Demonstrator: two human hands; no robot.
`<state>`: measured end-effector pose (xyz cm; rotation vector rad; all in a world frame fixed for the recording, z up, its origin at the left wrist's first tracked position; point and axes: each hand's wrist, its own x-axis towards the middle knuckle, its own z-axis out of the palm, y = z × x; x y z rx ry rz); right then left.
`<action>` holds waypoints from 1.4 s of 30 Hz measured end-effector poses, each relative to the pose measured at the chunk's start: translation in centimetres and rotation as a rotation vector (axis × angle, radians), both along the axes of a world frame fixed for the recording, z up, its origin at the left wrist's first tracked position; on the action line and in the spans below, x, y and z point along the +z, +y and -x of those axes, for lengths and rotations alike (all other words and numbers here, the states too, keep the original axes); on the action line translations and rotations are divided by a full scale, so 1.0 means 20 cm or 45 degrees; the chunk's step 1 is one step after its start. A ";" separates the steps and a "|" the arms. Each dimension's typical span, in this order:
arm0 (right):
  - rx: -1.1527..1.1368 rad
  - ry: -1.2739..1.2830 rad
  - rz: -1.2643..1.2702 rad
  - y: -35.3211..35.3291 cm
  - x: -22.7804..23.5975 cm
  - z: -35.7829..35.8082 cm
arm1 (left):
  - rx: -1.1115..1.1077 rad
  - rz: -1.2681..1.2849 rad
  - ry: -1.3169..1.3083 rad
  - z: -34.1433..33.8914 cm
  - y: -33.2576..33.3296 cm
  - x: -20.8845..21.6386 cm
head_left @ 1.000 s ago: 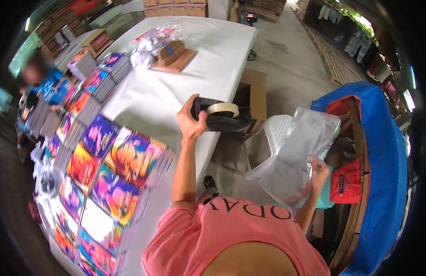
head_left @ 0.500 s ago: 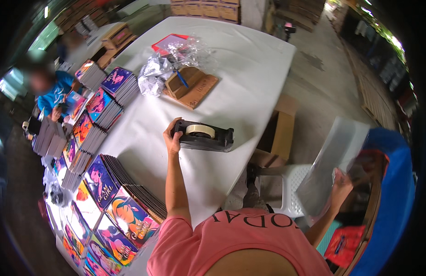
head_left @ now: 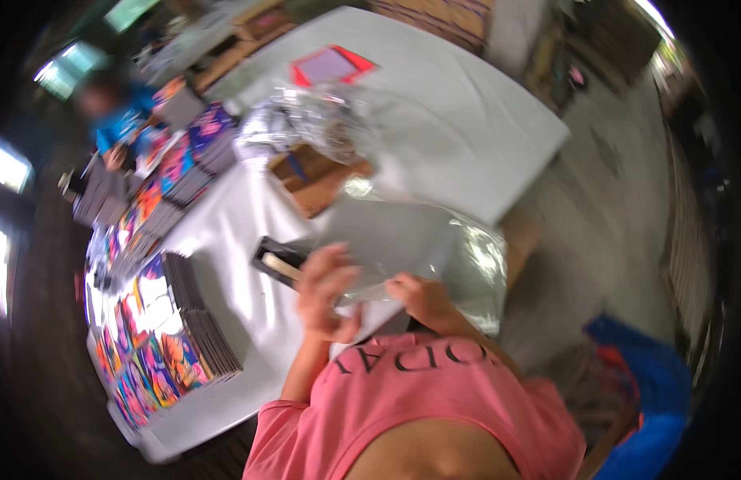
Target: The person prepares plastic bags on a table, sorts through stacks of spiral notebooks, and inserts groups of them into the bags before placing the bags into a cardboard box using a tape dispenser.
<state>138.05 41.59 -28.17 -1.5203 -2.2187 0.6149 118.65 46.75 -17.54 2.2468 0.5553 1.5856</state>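
- Your right hand [head_left: 425,302] is closed on the near edge of the clear plastic film [head_left: 418,240]; that pinch probably keeps the limp sheet from sliding or folding back.
- Your left hand [head_left: 326,296] has its fingers spread beside the film's left side, with no firm hold visible; blur hides whether they touch it.
- The film spreads forward from your right-hand grip and past the edge of the white table [head_left: 474,160], likely so it can lie fairly flat. It is thin and glossy, with bright creases to the right; you can't count its layers here.
- Just left of your left hand sits the black tape dispenser [head_left: 278,260], long and hard-edged with a cream roll, seemingly placed within easy reach.
- Beyond the grip stands an angular brown block [head_left: 322,192], with crumpled clear plastic [head_left: 306,120] loosely heaped behind it.
- Farther left of your hands, glossy, colourful books [head_left: 178,352] stand in square stacks, probably to keep their edges aligned.
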 end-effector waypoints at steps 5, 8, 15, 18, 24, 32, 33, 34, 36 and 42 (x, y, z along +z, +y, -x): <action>0.126 0.516 0.075 -0.10 -0.36 -0.23 | -0.294 0.734 1.022 -0.51 -0.01 -0.51; -0.104 1.114 0.360 -0.18 -0.22 -0.68 | -0.114 0.736 1.401 -0.49 -0.07 -0.69; -2.354 1.240 0.504 -0.81 -1.53 -1.39 | 0.065 0.345 1.705 -0.45 -0.05 -0.86; -2.585 1.282 0.777 -0.75 -1.83 -1.41 | 0.131 0.257 1.584 -0.39 -0.06 -0.96; -2.591 0.952 0.747 -0.79 -2.75 -1.49 | 0.103 0.177 1.503 -0.37 0.01 -0.99; -2.330 0.542 1.253 -0.67 -3.00 -1.46 | 0.130 0.208 1.570 -0.46 0.04 -1.02; -2.324 0.435 1.271 -0.64 -3.01 -1.46 | 0.132 0.203 1.582 -0.47 0.04 -1.02; -2.313 0.320 1.287 -0.63 -2.97 -1.47 | 0.140 0.206 1.591 -0.48 0.02 -1.00; -2.316 0.158 1.266 -0.63 -2.87 -1.51 | 0.147 0.211 1.591 -0.48 0.02 -1.00; -2.449 0.002 0.932 -0.69 -2.17 -1.83 | 0.211 0.217 1.524 -0.42 -0.04 -0.96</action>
